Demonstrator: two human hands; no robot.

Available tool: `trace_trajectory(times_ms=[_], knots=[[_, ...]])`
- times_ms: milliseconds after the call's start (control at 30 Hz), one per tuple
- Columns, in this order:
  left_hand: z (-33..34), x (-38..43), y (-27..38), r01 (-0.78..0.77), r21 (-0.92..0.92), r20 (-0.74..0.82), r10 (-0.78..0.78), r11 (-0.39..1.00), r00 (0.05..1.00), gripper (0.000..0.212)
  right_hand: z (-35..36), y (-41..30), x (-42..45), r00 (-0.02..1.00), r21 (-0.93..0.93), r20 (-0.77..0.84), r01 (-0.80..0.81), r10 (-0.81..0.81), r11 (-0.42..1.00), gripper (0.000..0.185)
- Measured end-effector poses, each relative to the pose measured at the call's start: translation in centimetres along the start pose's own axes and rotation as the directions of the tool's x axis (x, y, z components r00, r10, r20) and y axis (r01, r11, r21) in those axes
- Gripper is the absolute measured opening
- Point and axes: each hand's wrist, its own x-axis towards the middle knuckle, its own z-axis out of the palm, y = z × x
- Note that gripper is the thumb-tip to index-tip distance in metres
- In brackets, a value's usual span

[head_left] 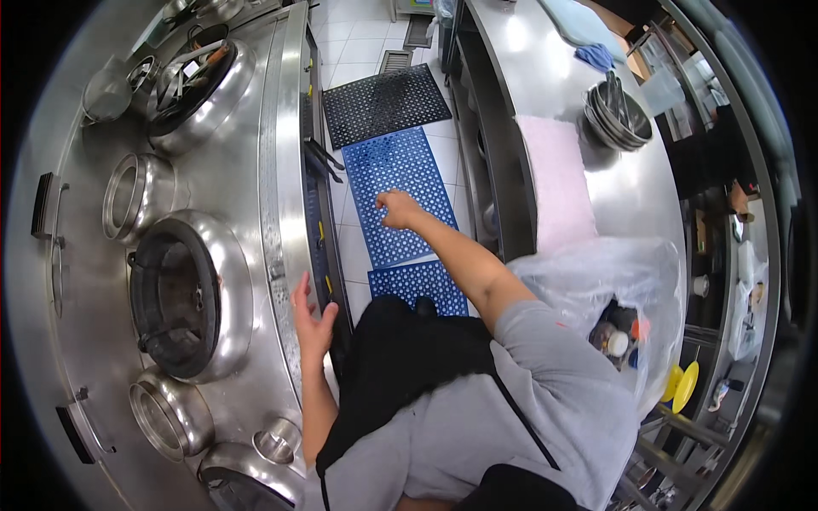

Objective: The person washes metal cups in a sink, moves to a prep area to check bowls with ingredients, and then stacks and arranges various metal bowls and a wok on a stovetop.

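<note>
My left hand [314, 322] is raised beside the front edge of the steel wok range [291, 211], fingers apart and nothing in it. In front of me, my right hand [401, 209] reaches out above a blue perforated floor mat [409, 166]. Its fingers are loosely bent, with a gap to the thumb, and I see nothing held in it. Left of my left hand, a large wok burner with a black ring [208, 300] is set in the range top. A small steel pot [278, 441] stands nearer to me on the same range.
On the right, a steel counter [623, 198] carries a pink cloth [559, 179], stacked metal bowls [617, 121] with utensils, and a clear plastic bag [575, 265] around bottles. A dark handle [326, 160] juts from the range front into the aisle. Utensils lie in a far wok [198, 80].
</note>
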Motion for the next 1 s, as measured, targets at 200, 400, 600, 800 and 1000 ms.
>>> trace_trajectory(times_ms=[200, 400, 600, 800, 1000], knots=[[1.2, 13.9, 2.2, -0.047, 0.003, 0.043, 0.047, 0.999, 0.998, 0.072, 0.5, 13.7, 4.3, 0.926, -0.171, 0.144, -0.324, 0.349, 0.930, 0.031], [3.9, 30.2, 3.9, -0.129, -0.226, 0.133, 0.162, 0.966, 0.978, 0.067, 0.4, 23.3, -2.6, 0.776, -0.243, 0.295, -0.504, 0.558, 0.829, 0.023], [9.2, 44.6, 8.7, -0.137, -0.411, 0.288, 0.270, 0.901, 0.919, 0.045, -5.3, 22.8, -7.1, 0.503, -0.074, 0.279, -0.838, 0.818, 0.540, 0.021], [12.1, 56.6, 13.4, -0.104, -0.347, 0.484, 0.273, 0.932, 0.831, 0.034, -7.2, 28.5, 1.9, 0.359, 0.293, 0.419, -0.923, 0.834, 0.250, 0.017], [14.5, 68.5, 12.2, -0.264, 0.019, 0.607, 0.198, 0.964, 0.769, 0.037, -10.2, 39.2, 21.6, 0.631, 0.254, 0.366, -0.775, 0.685, 0.578, 0.020]])
